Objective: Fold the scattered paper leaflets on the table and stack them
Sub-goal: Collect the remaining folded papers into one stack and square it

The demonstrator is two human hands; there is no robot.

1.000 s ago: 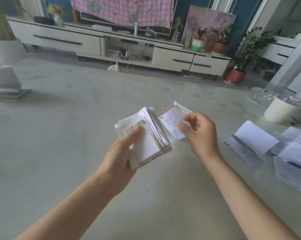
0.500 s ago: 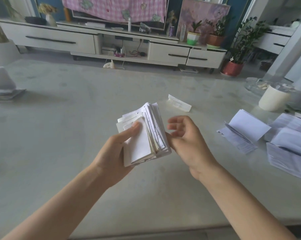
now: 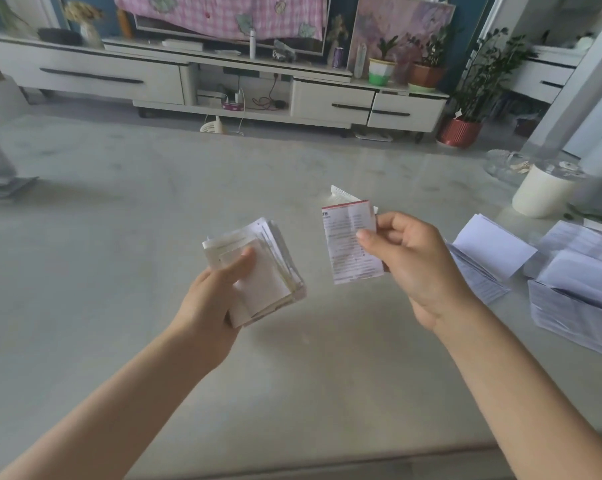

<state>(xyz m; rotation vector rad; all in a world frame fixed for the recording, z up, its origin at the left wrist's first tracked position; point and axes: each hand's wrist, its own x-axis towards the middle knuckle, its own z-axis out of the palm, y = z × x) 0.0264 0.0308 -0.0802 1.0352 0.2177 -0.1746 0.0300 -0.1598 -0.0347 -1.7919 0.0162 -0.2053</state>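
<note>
Folded white paper leaflets sit as a thick, slightly fanned bundle in the left hand, which grips them with the thumb pressed across the top sheet and the fingers curled underneath, just above the pale grey stone-look table. The right hand pinches a single printed leaflet with a red band along its top edge between thumb and fingertips, holding it upright, print toward the camera, a little apart from the bundle. Behind it peeks the corner of a small folded white slip (whether it lies on the table or belongs to the held sheet, I cannot tell).

Off to the right a half-open white leaflet lies on the table, and beside it a loose heap of larger printed sheets.

The step in hand looks like adding one folded piece to the stack. The next move calls for carrying the red-banded leaflet across to the bundle and laying it flat on the top sheet. The left thumb should lift only briefly to let it in, then clamp down again so the fanned edges do not slip. With the heap at the right unfolded, the task seems far from finished.
</note>
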